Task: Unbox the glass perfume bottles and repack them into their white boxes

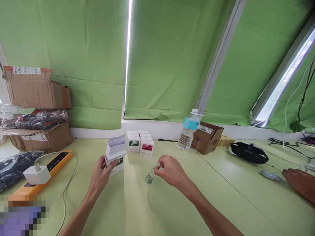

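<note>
My left hand (102,172) grips a small white box (115,155) with its top flap open and a green flower picture on the front. It is held just above the pale green table (137,206). My right hand (169,170) pinches a small clear glass bottle (150,176), tilted, a little to the right of the box. Behind them, several closed small white boxes (140,142) stand in rows, some with green pictures, some with red.
A water bottle (188,131) and a brown carton (206,137) stand at the back. An orange power strip (44,170) with a white charger (36,174) lies left, cardboard boxes (36,95) behind it. Another person's hand (299,182) rests at right, near a black headset (248,152).
</note>
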{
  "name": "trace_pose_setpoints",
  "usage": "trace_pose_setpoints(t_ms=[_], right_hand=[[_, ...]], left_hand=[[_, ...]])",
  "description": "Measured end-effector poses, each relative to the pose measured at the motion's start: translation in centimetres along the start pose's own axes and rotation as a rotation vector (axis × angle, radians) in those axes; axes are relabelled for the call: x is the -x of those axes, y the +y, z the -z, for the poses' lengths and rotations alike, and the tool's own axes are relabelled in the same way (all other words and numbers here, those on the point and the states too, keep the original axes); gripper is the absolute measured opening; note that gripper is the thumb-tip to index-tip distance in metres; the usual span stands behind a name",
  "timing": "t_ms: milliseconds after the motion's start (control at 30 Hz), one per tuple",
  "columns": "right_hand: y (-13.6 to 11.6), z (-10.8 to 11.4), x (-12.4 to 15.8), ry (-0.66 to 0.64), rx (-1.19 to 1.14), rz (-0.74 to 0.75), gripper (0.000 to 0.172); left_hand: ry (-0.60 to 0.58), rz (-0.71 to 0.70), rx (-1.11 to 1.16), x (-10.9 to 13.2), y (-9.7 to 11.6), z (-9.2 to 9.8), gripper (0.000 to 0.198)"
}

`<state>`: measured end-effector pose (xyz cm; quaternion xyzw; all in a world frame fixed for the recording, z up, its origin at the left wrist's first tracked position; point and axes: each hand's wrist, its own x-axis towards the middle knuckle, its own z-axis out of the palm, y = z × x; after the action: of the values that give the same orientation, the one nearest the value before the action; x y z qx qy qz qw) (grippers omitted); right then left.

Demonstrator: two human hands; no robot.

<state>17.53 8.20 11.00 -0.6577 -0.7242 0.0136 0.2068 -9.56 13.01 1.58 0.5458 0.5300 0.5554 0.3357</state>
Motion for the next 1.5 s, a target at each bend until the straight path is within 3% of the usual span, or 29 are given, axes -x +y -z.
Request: trace_pose_setpoints(t_ms=[200, 367, 567, 633, 700, 800, 867, 933, 1000, 1100, 1267, 1400, 1500], right_hand=[[-1.5, -0.9, -0.3, -0.086, 0.082, 0.039, 0.011], [-2.6, -1.9, -0.3, -0.141, 0.126, 0.106, 0.017], [-3.2, -2.9, -0.6, -0.133, 0.164, 0.125, 0.015], [-3.4, -3.0, -0.6, -0.14, 0.184, 0.137, 0.015], [-3.6, -2.9, -0.7, -0.163, 0.201, 0.156, 0.016], [-4.0, -2.7, -1.0, -0.198, 0.22, 0.177, 0.015], [-4.2, -2.5, -1.1, -0.208, 0.222, 0.184, 0.014], [-4.2, -2.4, -1.1, -0.213, 0.214, 0.187, 0.012], [-4.1, -2.3, -1.0, -0.229, 0.202, 0.184, 0.012], [-3.8, -2.3, -0.7, -0.252, 0.15, 0.163, 0.014], [-3.3, -0.6, -0.3, -0.159, -0.01, 0.137, 0.011], [-1.5, 0.7, -0.3, -0.109, -0.177, 0.038, 0.017], [0.5, -0.6, -0.1, -0.157, -0.11, -0.017, 0.013]], left_hand=[[-0.067, -0.005, 0.024, -1.0, -1.7, 0.7, 0.067], [-0.016, -0.066, -0.061, -1.2, -2.7, 0.6, 0.074], [0.064, -0.105, -0.261, -0.1, -1.4, -0.1, 0.084], [0.206, -0.208, -0.369, 0.6, -0.3, -0.5, 0.085], [0.366, -0.41, -0.471, 1.5, 0.9, -0.9, 0.082], [0.473, -0.687, -0.552, 2.8, 1.8, -1.5, 0.068], [0.386, -0.811, -0.572, 3.7, 1.8, -2.1, 0.052], [0.159, -0.829, -0.591, 4.6, 1.8, -3.0, 0.039], [-0.067, -0.711, -0.612, 5.6, 1.7, -4.1, 0.042], [-0.226, -0.514, -0.605, 6.5, 1.8, -5.7, 0.048], [-0.339, -0.36, -0.499, 6.6, 1.4, -6.3, 0.029], [-0.356, -0.289, -0.409, 6.1, 0.8, -6.0, 0.034], [-0.341, -0.246, -0.355, 5.9, 0.4, -6.0, 0.041]])
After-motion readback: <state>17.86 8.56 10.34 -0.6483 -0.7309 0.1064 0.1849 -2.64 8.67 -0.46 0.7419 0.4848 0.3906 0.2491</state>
